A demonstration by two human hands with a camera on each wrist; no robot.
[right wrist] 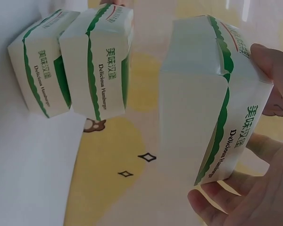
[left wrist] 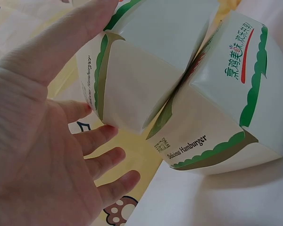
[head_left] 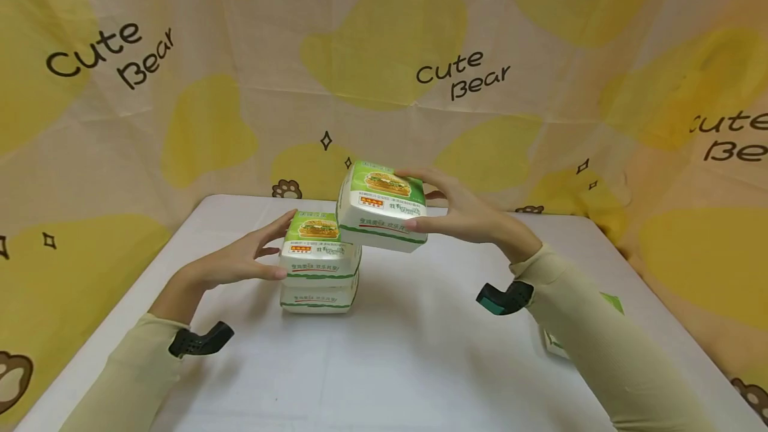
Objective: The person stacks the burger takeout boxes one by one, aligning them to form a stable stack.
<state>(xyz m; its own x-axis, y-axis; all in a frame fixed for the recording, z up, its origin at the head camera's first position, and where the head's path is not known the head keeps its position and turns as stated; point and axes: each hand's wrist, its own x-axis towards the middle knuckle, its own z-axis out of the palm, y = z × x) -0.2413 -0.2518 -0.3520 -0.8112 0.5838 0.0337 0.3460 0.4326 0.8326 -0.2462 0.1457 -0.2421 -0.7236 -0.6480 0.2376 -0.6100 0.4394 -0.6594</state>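
Observation:
Two white-and-green hamburger boxes stand stacked left of the table's middle, the upper box [head_left: 321,262] on the lower box [head_left: 318,299]. My left hand [head_left: 243,259] grips the upper one from its left side, thumb at the front corner and fingers toward the back. In the left wrist view, the other fingers of that hand [left wrist: 52,127] spread beside the cardboard. A third hamburger box [head_left: 384,209] hangs tilted in the air, up and right of the stack. My right hand [head_left: 468,212] holds it from the right, thumb on the front and fingers behind.
Another hamburger box [head_left: 557,345] sits on the white table [head_left: 384,372] at the right, mostly hidden behind my right sleeve [head_left: 588,325]. A yellow patterned cloth [head_left: 372,125] rises behind the table's far edge. Both wrists carry dark camera mounts [head_left: 201,340].

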